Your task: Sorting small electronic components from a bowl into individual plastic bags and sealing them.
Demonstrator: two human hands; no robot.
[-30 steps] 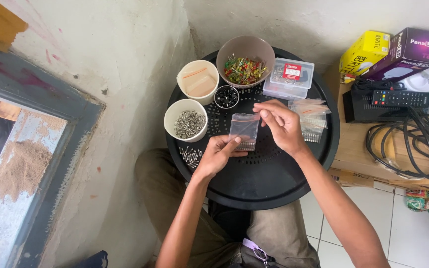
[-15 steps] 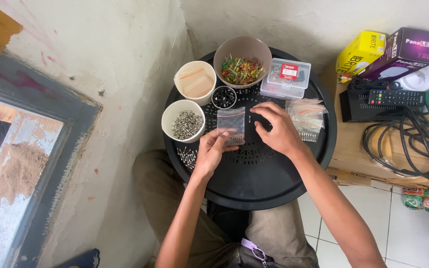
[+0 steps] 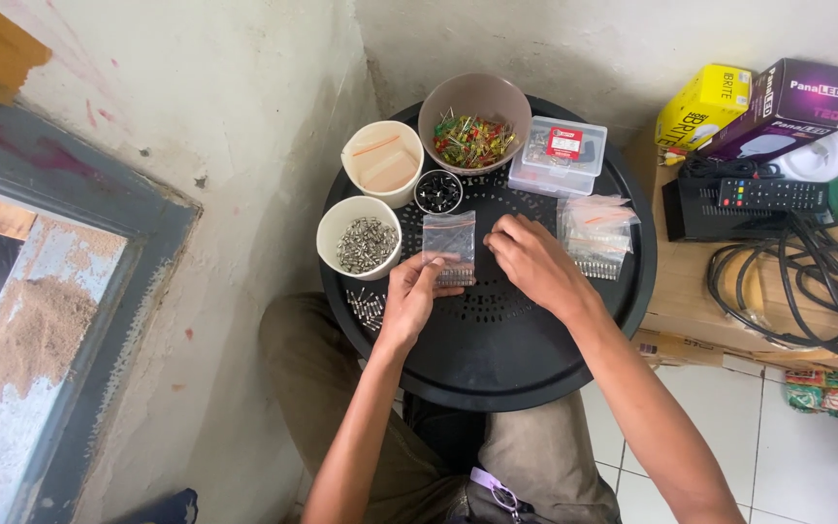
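Observation:
A round black tray [image 3: 497, 359] rests on my lap. My left hand [image 3: 409, 296] pinches the lower edge of a small clear zip bag [image 3: 449, 245] with small parts at its bottom, held upright over the tray. My right hand [image 3: 532, 262] lies just right of the bag, fingers curled down on the tray near the bag's edge; I cannot tell whether it holds anything. A white cup of small metal parts [image 3: 361, 238] stands left of the bag. A few loose metal parts [image 3: 366, 308] lie by my left wrist.
At the tray's far side stand a white cup with tan strips [image 3: 383, 162], a tiny black cup [image 3: 438, 190], a brown bowl of coloured parts [image 3: 473, 122], a clear plastic box [image 3: 560, 155] and a pile of filled bags [image 3: 594, 233]. Boxes, a remote [image 3: 773, 195] and cables [image 3: 807, 291] lie right.
The bag moved slightly left and down toward the tray. My right hand left the bag's top and dropped to the tray beside it.

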